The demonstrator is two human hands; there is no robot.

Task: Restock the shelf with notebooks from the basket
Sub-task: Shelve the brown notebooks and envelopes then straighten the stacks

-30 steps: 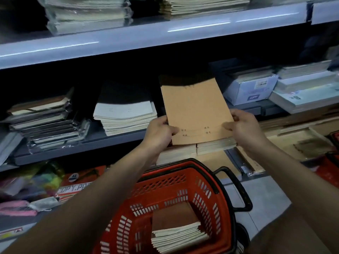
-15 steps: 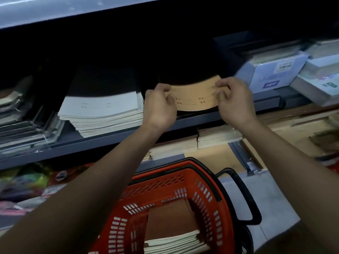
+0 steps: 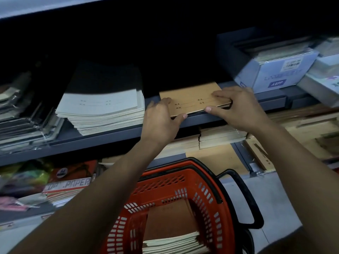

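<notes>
A thin stack of brown notebooks (image 3: pixel 192 99) lies flat on the middle shelf (image 3: pixel 110 139), its front edge flush with the shelf lip. My left hand (image 3: pixel 161 120) holds its front left corner, fingers on the cover and thumb at the edge. My right hand (image 3: pixel 236 107) pinches the front right part the same way. Below my arms stands the red basket (image 3: pixel 212 187) with a black handle. Inside it lies another pile of brown-covered notebooks (image 3: pixel 170 222).
A tall pile of grey notebooks (image 3: pixel 102 107) sits just left of the brown ones. A pale blue box (image 3: pixel 275 74) stands to the right. Wrapped packs (image 3: pixel 23 121) fill the far left. More brown notebooks (image 3: pixel 222 136) and paper packs lie on the lower shelf.
The brown notebooks went from held upright in the air to tilted into the shelf bay, and now lie flat on the shelf. Both hands stayed on their front edge.
</notes>
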